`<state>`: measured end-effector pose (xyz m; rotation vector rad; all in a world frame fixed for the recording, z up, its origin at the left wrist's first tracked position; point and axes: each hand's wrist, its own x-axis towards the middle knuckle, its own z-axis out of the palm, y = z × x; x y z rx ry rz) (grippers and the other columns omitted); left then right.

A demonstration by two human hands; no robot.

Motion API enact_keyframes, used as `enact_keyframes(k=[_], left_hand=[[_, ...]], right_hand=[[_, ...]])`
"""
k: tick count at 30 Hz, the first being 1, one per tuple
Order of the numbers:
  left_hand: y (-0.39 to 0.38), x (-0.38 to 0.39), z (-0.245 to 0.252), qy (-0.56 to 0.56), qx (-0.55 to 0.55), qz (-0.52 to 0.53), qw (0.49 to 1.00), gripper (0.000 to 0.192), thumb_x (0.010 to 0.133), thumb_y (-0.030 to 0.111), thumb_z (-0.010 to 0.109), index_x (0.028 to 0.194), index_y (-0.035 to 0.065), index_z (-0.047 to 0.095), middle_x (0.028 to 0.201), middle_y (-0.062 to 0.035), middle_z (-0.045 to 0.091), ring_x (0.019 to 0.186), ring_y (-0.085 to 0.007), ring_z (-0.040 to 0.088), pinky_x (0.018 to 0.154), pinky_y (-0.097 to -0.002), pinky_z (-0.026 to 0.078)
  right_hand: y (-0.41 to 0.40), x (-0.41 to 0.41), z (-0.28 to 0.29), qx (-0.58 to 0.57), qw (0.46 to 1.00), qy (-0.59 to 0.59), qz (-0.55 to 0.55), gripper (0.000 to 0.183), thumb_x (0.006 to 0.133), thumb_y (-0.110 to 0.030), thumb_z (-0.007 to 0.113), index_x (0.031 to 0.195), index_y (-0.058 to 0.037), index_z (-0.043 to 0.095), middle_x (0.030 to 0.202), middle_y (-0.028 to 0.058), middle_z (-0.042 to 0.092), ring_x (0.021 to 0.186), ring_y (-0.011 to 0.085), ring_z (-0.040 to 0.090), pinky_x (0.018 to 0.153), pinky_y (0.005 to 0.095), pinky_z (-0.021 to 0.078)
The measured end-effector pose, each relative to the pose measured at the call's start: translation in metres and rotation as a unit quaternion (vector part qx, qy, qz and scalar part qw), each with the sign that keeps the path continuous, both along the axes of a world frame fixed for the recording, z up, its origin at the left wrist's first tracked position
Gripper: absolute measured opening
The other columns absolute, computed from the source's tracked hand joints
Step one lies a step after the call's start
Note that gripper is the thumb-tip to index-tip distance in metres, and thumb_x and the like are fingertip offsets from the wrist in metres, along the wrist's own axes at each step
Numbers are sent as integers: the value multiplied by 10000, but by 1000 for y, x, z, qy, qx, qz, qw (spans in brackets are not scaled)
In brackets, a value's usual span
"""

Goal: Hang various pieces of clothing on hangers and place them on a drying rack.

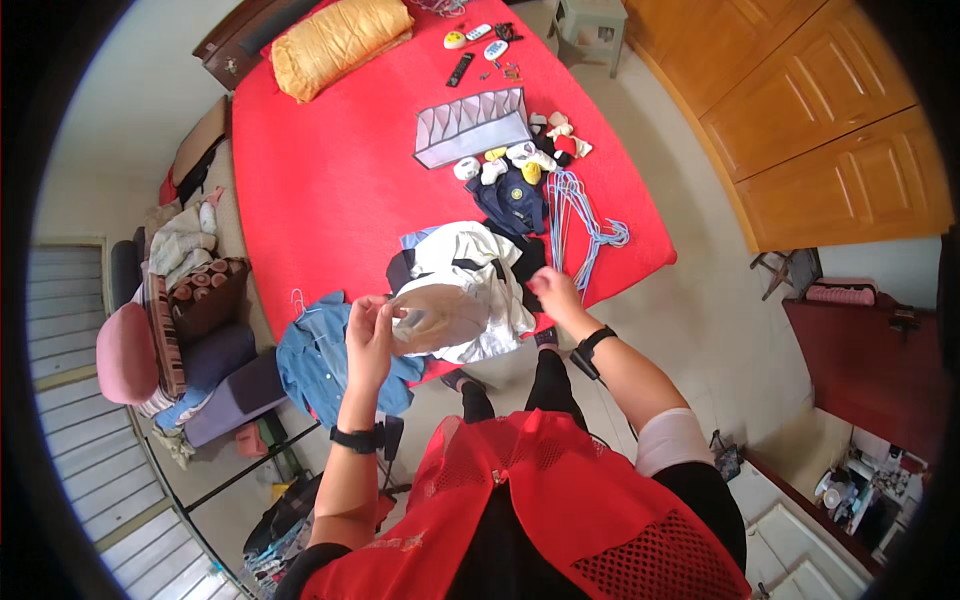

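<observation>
My left hand (369, 330) pinches the edge of a beige, thin fabric item (442, 319) between thumb and fingers; it hangs over a pile of white clothes (480, 247). My right hand (553, 291) is raised just right of the pile, its fingers curled; whether it holds anything cannot be told. Left of my left hand, a blue denim shirt (311, 360) lies over the bed's edge with a hanger at its collar. Beyond my right hand lies a bundle of light-blue wire hangers (577, 217). A dark blue bag (514, 199) rests behind the pile.
On the red bed (330, 187) are a grey-white compartment organizer (472, 135), rolled socks (531, 172), a remote control (460, 70) and a folded gold quilt (341, 45). Cluttered clothes and cushions (210, 292) lie at the left. Wooden cabinets (817, 112) stand beyond the floor at the right.
</observation>
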<state>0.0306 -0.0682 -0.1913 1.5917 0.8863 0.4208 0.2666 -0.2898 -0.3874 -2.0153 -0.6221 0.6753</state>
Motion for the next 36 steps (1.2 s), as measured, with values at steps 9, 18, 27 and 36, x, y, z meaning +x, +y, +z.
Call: enact_keyframes(k=[9,18,27,36], left_hand=[[-25,8,-1,22,-44,33,998,111,1055,160,534,1087,54,548,932,-45,657,757,-50,536,644,-194,409],[-35,16,-18,57,-40,54,996,119,1053,172,547,1064,54,556,926,-44,651,745,-44,541,656,-183,421],[-32,23,-36,40,-27,30,998,111,1050,155,546,1067,45,554,928,-46,665,773,-55,550,657,-196,426],[-38,16,-36,58,-55,35,996,134,1044,160,558,1092,37,539,943,-45,675,742,-36,545,618,-187,429]], right_hand=[[-82,43,-164,-233,945,-81,-212,157,862,-162,657,916,-17,630,866,238,692,855,436,675,750,510,531],[-73,48,-209,-301,920,-52,-246,224,862,-200,675,938,7,635,898,248,695,887,443,673,786,508,528],[-65,45,-217,17,977,18,-212,109,914,-95,583,916,-11,651,850,202,675,754,395,648,708,461,518],[-39,64,-181,-306,911,-68,-268,264,896,-192,661,1004,29,564,969,278,685,932,453,674,830,530,536]])
